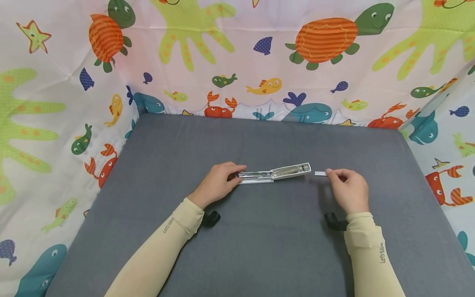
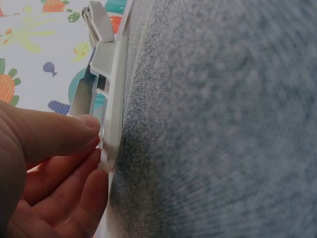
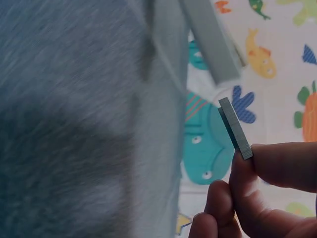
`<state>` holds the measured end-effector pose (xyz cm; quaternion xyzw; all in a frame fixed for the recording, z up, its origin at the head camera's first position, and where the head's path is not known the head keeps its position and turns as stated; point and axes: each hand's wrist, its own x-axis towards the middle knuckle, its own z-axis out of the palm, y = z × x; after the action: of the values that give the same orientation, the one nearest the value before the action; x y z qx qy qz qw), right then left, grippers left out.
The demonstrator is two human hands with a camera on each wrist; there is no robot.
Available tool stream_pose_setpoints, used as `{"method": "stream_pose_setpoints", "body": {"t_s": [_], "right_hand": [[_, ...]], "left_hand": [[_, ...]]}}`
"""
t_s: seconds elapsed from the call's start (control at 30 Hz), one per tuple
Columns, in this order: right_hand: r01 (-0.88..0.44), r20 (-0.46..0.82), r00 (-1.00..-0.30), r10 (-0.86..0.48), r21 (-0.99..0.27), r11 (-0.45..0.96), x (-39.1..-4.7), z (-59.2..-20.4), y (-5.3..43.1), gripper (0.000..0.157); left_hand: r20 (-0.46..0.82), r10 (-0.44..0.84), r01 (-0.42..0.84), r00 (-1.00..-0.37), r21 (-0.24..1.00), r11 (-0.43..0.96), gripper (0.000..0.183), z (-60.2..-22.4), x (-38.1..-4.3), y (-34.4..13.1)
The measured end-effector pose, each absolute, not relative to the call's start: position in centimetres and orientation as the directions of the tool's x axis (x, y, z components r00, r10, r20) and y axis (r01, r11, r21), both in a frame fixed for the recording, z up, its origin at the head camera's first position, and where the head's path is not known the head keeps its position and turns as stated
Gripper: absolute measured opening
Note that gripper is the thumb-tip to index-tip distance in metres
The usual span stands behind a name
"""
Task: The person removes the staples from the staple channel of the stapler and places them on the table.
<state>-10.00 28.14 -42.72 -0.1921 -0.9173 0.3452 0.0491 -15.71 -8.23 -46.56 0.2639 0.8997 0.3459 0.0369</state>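
A white stapler (image 1: 256,180) lies on the grey table with its top arm (image 1: 291,170) swung far back to the right, so the metal staple channel shows. My left hand (image 1: 219,181) grips the stapler's left end, thumb on the near side and fingers on the far side. In the left wrist view, the thumb (image 2: 64,134) lies against the metal channel. My right hand (image 1: 350,187) pinches one end of a strip of staples (image 3: 235,128) between thumb and forefinger. The strip points left, a short gap from the tip of the raised arm.
Grey cloth covers the table (image 1: 237,247). A curtain (image 1: 237,53) printed with sea animals stands along its back and both sides. A black wrist mount (image 1: 211,219) juts from under the left sleeve, another black mount (image 1: 335,222) from the right one.
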Motion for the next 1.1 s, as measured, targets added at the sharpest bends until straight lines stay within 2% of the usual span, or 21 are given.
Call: {"method": "stream_pose_setpoints", "body": {"t_s": [0.33, 0.63, 0.8, 0.9, 1.1], "right_hand": [[0.342, -0.119, -0.932, 0.343, -0.605, 0.719, -10.8, -44.6, 29.1, 0.051], [0.339, -0.093, -0.933, 0.348, -0.556, 0.759, -11.0, -45.4, 29.7, 0.045], [0.335, -0.087, -0.936, 0.340, -0.515, 0.789, -11.1, -45.4, 30.1, 0.040], [0.291, -0.050, -0.951, 0.305, -0.476, 0.830, -11.0, -45.4, 30.7, 0.039], [0.084, 0.117, -0.984, 0.135, -0.364, 0.927, -10.6, -45.1, 32.6, 0.047]], "left_hand": [[0.107, 0.495, 0.441, -0.862, 0.640, 0.629, 0.040, -46.8, -15.8, -8.3], [0.110, 0.490, 0.443, -0.865, 0.626, 0.641, 0.042, -46.4, -16.0, -8.6], [0.097, 0.442, 0.410, -0.892, 0.587, 0.698, 0.047, -45.8, -16.1, -10.0], [0.092, 0.407, 0.389, -0.909, 0.539, 0.747, 0.048, -45.4, -16.1, -11.6], [0.158, 0.342, 0.377, -0.926, 0.404, 0.834, 0.050, -43.9, -16.1, -15.7]]}}
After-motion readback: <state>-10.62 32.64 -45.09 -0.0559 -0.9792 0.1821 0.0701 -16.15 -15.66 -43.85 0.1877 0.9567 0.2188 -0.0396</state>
